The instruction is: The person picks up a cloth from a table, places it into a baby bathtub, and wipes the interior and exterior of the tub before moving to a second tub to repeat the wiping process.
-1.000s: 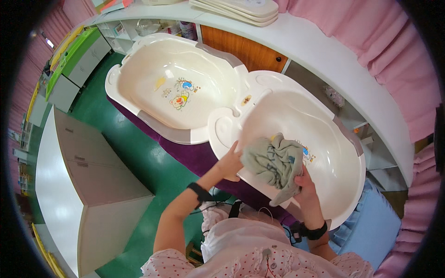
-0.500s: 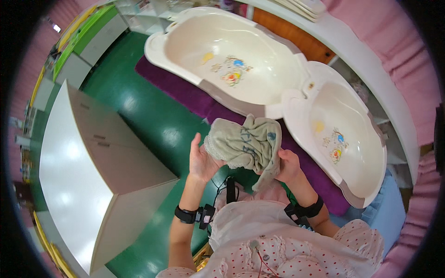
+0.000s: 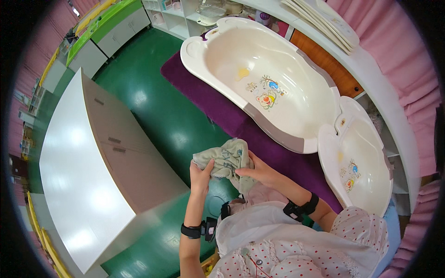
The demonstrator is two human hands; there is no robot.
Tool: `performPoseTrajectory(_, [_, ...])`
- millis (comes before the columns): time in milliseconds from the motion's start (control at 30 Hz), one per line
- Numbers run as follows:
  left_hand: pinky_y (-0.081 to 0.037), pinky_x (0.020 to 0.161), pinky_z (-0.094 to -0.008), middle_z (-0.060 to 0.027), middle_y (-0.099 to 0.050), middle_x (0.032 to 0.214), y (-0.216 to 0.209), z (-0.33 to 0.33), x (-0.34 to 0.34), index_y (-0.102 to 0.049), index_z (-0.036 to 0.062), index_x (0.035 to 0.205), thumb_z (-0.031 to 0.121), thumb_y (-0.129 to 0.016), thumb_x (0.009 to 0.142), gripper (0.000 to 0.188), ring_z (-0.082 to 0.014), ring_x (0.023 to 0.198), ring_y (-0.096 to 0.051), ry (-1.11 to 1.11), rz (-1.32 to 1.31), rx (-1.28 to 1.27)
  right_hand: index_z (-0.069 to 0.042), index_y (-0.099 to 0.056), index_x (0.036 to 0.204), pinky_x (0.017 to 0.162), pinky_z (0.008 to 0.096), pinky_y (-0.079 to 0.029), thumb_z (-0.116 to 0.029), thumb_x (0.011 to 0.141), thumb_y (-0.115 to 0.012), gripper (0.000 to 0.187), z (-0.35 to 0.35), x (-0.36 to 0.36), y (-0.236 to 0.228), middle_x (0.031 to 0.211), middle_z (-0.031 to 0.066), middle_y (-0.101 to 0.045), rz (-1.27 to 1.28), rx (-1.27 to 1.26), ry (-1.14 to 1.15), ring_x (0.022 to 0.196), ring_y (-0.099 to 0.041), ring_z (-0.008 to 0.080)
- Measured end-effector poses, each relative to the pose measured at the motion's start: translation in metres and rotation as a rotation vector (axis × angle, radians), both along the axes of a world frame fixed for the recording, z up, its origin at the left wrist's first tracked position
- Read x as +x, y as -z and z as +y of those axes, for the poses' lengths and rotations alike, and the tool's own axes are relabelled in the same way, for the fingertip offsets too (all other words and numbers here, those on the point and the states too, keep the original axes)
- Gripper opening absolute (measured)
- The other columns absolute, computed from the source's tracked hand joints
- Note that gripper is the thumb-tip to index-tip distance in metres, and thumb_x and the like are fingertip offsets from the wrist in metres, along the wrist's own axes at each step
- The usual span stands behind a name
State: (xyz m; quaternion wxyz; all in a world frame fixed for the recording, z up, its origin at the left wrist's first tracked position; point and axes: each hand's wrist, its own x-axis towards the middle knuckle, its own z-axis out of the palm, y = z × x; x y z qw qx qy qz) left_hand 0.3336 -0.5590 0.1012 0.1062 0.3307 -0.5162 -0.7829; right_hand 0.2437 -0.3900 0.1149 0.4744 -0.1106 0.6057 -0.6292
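A crumpled grey-green towel (image 3: pixel 221 162) with dark hand-drawn marks and a lacy edge hangs between my two hands, above the green floor. At its left end, my left hand (image 3: pixel 200 177) is closed on the cloth, thumb on top. My right hand (image 3: pixel 262 172) pinches its right side, thumb lying across the folds. Some of my fingers are hidden under the fabric. Beyond the towel, a large cream baby bathtub (image 3: pixel 301 125) with cartoon pictures inside stands on a purple mat (image 3: pixel 208 109).
A second cream bathtub (image 3: pixel 371 185) adjoins the first at right. To my left stands a white cabinet (image 3: pixel 88 176) with sharp corners. A white shelf unit (image 3: pixel 178 25) curves along the back, with stacked white boards (image 3: pixel 324 28) on it. A small round object (image 3: pixel 214 204) is by my legs.
My view has shifted, so the tubs appear farther right and lower. The towel is now more bunched, and both thumbs have come over onto it.
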Motion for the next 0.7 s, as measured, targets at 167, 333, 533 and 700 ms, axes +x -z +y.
performPoseTrajectory(167, [-0.045, 0.077, -0.0276, -0.0105, -0.051, 0.104, 0.01, -0.046, -0.072, -0.04, 0.0005, 0.108, 0.003, -0.056, 0.081, 0.032, -0.0148, 0.091, -0.052, 0.081, 0.036, -0.089, 0.002, -0.027, 0.128, 0.09, 0.0269, -0.037, -0.012, 0.073, -0.066, 0.069, -0.036, -0.065, -0.005, 0.118, 0.0086, -0.044, -0.016, -0.069, 0.065, 0.107, -0.044, 0.0142])
performPoseTrajectory(333, [-0.043, 0.073, -0.0225, -0.0061, -0.053, 0.102, -0.006, -0.096, -0.142, -0.044, 0.0003, 0.11, 0.004, -0.056, 0.082, 0.032, -0.0103, 0.09, -0.051, 0.29, 0.084, -0.177, 0.005, -0.039, 0.121, 0.087, 0.0255, -0.038, -0.016, 0.073, -0.066, 0.06, -0.053, -0.138, -0.027, 0.111, 0.0109, -0.051, 0.034, -0.029, 0.07, 0.1, -0.049, 0.0151])
performPoseTrajectory(533, [-0.049, 0.061, -0.0228, -0.0018, -0.058, 0.084, -0.034, -0.132, -0.219, -0.054, 0.0038, 0.098, 0.004, -0.055, 0.081, 0.017, -0.01, 0.071, -0.057, 0.416, 0.068, -0.212, 0.005, -0.041, 0.118, 0.083, 0.0265, -0.041, -0.012, 0.077, -0.061, 0.049, -0.04, -0.18, -0.054, 0.106, 0.0095, -0.053, -0.022, -0.136, 0.352, 0.096, -0.05, 0.0145])
performPoseTrajectory(700, [-0.047, 0.065, -0.0225, -0.0051, -0.06, 0.094, -0.055, -0.194, -0.304, -0.047, 0.0052, 0.11, 0.006, -0.054, 0.083, 0.028, -0.0138, 0.081, -0.059, 0.447, 0.05, -0.419, 0.005, -0.035, 0.123, 0.081, 0.0257, -0.041, -0.015, 0.079, -0.06, 0.054, -0.018, -0.214, -0.076, 0.108, 0.0104, -0.051, 0.176, 0.066, 0.66, 0.096, -0.051, 0.0139])
